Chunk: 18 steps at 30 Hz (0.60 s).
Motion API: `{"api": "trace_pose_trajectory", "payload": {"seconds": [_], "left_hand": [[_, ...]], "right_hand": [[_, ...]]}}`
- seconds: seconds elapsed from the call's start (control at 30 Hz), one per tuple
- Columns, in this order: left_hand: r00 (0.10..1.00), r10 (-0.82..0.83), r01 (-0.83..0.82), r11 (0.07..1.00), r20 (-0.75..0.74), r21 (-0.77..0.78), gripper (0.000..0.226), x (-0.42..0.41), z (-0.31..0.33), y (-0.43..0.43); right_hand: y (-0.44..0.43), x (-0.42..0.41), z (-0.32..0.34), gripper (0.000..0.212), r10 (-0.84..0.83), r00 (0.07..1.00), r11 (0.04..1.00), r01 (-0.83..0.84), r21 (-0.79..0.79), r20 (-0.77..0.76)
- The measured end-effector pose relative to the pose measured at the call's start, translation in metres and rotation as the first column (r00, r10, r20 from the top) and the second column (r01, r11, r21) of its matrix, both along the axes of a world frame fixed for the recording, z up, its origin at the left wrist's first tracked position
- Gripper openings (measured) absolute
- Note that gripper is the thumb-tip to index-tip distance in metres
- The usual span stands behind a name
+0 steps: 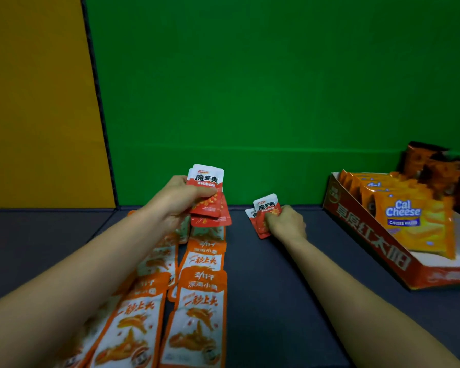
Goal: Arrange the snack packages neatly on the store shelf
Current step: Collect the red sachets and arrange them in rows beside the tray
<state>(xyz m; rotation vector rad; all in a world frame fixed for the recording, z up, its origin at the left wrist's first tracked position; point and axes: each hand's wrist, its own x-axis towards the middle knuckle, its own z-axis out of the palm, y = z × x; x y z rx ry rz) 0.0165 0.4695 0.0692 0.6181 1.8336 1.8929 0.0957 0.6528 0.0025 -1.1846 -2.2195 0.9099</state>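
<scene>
Left hand point(179, 197) grips red packets point(207, 197); "Cal Cheese" wafers point(406, 221) sit right.

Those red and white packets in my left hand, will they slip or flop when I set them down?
Probably slippery: the red and white packets fan out in your left hand. Likely light: one pinch holds several. They stick up without drooping, so fairly stiff.

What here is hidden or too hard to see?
Head view:
- Count of small red-and-white foil sachets in the left hand: they overlap under its thumb.
- Second sachet bundle, right hand: mostly covered by its fingers.
- Dark orange packets, far right: blurred, cut by the frame edge.
- Left row of long orange-and-white pouches: under the left forearm.
</scene>
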Motion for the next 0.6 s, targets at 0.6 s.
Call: {"api": "trace_pose_trajectory", "payload": {"seconds": [0.6], "left_hand": [[0.996,0.072,-0.072,0.997,0.056,0.001,0.011,0.039,0.002,0.026]], "right_hand": [[0.006,0.003,0.003,0.046,0.139,0.986,0.985,-0.147,0.087,0.092]]}}
